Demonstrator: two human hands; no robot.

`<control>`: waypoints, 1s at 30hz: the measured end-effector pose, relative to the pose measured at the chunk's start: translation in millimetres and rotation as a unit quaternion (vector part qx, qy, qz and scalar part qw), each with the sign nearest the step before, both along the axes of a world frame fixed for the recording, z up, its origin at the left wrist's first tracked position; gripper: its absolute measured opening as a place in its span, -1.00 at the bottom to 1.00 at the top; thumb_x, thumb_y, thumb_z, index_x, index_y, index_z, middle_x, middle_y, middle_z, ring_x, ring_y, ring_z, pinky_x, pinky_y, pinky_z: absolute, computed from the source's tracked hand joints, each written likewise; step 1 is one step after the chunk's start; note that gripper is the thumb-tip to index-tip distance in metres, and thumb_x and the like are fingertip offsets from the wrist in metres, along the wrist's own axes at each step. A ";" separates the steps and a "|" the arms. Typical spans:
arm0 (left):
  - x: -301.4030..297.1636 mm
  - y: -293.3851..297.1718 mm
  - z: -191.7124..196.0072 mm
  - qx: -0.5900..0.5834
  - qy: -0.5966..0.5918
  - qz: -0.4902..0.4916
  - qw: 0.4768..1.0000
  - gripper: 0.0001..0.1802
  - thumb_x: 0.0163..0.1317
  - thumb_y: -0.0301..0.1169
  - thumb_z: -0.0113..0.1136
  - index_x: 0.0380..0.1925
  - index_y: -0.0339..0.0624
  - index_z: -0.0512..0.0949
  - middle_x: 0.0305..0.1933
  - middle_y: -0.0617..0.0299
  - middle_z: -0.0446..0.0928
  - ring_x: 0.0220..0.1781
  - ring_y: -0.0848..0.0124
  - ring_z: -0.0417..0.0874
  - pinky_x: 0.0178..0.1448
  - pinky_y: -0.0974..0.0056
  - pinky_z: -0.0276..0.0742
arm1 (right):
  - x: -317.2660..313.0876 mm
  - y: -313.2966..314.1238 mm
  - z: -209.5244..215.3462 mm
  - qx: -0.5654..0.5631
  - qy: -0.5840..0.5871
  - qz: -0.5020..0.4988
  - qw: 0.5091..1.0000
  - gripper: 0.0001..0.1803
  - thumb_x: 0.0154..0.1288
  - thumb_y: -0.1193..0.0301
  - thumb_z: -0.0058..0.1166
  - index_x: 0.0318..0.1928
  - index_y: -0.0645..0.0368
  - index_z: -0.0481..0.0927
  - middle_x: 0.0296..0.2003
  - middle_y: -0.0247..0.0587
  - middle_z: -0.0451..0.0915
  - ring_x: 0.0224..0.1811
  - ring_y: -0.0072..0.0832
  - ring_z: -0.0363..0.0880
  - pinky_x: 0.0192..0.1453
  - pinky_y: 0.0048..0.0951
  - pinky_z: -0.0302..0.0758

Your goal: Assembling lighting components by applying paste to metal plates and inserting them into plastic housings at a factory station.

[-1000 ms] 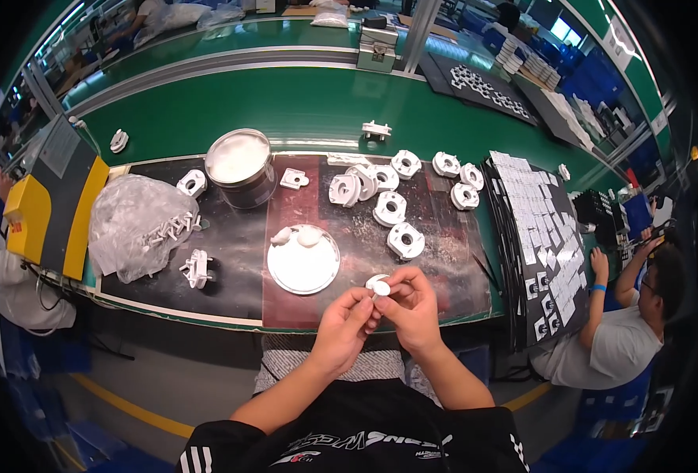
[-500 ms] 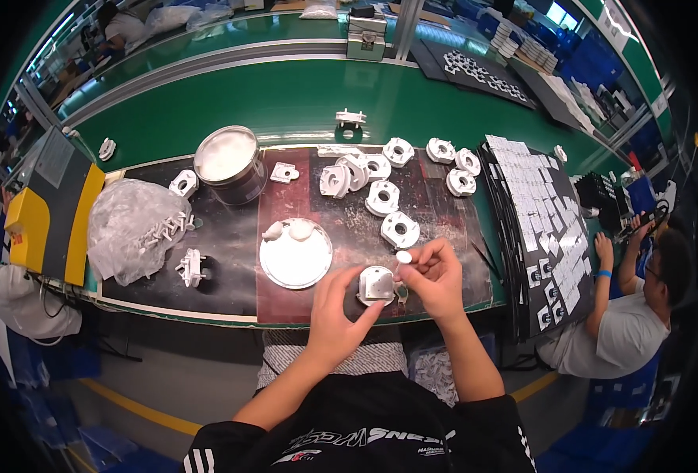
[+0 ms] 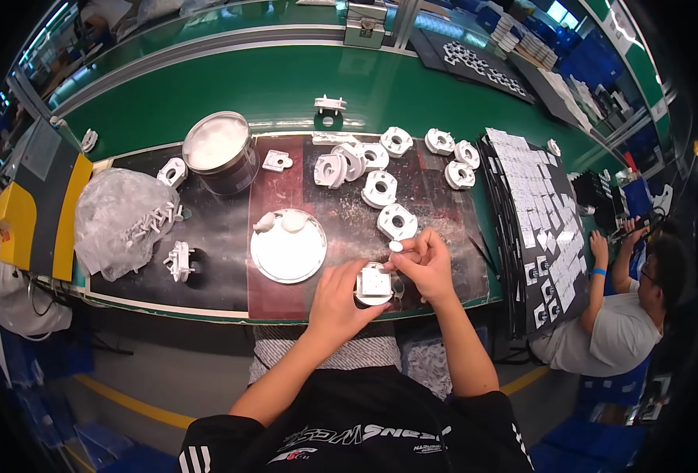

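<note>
In my left hand [image 3: 338, 303] is a white plastic housing [image 3: 374, 285] with a squarish face, gripped between thumb and fingers just above the table's front edge. My right hand [image 3: 428, 268] is closed, with a small white round-ended piece [image 3: 396, 247] at its fingertips; its exact kind is unclear. The right fingertips are close to the housing's upper right corner. Left of my hands lies a round white lid or plate [image 3: 288, 260] with white lumps [image 3: 293, 221] at its far edge. A white ring-shaped part [image 3: 397, 222] lies just beyond my right hand.
Several more ring-shaped parts [image 3: 380, 189] are scattered farther back. At left stand a tin [image 3: 229, 162], a plastic bag [image 3: 120, 229] with small white pegs, and a yellow-grey machine [image 3: 45, 213]. Stacked black boards [image 3: 538, 229] carry white pieces at right, where a co-worker [image 3: 613, 315] sits.
The housing has turned a little in my left hand, and its square face shows more. My right hand has moved slightly with the round-ended piece. The whole view has shifted a little.
</note>
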State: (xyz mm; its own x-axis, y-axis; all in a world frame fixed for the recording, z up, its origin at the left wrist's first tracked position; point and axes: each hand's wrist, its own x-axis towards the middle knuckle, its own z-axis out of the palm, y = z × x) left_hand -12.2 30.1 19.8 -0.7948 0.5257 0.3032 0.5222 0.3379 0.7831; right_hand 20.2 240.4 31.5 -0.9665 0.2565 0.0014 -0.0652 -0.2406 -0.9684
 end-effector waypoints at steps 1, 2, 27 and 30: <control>-0.5 -0.6 0.9 0.001 -0.002 0.002 1.000 -0.11 -0.09 -0.20 0.70 0.27 -0.23 0.50 0.23 0.02 0.60 0.25 -0.01 0.54 0.34 0.00 0.49 | -0.5 0.0 -1.8 0.001 -0.002 0.002 1.000 -0.54 0.33 0.72 0.29 -0.24 0.11 0.18 -0.07 0.06 0.69 -0.10 -0.30 0.83 -0.05 -0.31 0.81; -0.9 -1.2 1.4 0.007 -0.005 -0.003 1.000 -0.13 -0.10 -0.20 0.70 0.25 -0.22 0.52 0.22 0.03 0.61 0.24 0.00 0.55 0.33 0.01 0.50 | -1.0 0.2 -5.3 0.039 0.007 -0.005 0.999 -0.52 0.30 0.71 0.33 -0.27 0.09 0.20 -0.09 0.02 0.71 -0.12 -0.38 0.80 -0.04 -0.36 0.77; -6.3 -15.1 12.9 0.038 -0.070 -0.040 0.996 -0.19 -0.18 -0.22 0.72 0.14 -0.21 0.61 0.11 0.07 0.67 0.16 0.03 0.61 0.30 0.02 0.52 | -8.5 -0.7 -6.1 0.243 0.086 0.048 0.965 -0.42 0.14 0.65 0.49 -0.47 0.04 0.19 -0.26 -0.11 0.77 -0.21 -0.47 0.68 -0.08 -0.38 0.61; -7.0 -10.7 2.9 0.087 -0.055 -0.080 0.991 -0.16 -0.20 -0.25 0.72 0.16 -0.23 0.59 0.15 0.03 0.65 0.17 0.01 0.59 0.31 0.02 0.51 | -1.6 10.4 -8.8 0.232 0.077 0.044 0.969 -0.40 0.13 0.66 0.49 -0.48 0.02 0.17 -0.28 -0.06 0.78 -0.17 -0.40 0.72 -0.08 -0.35 0.61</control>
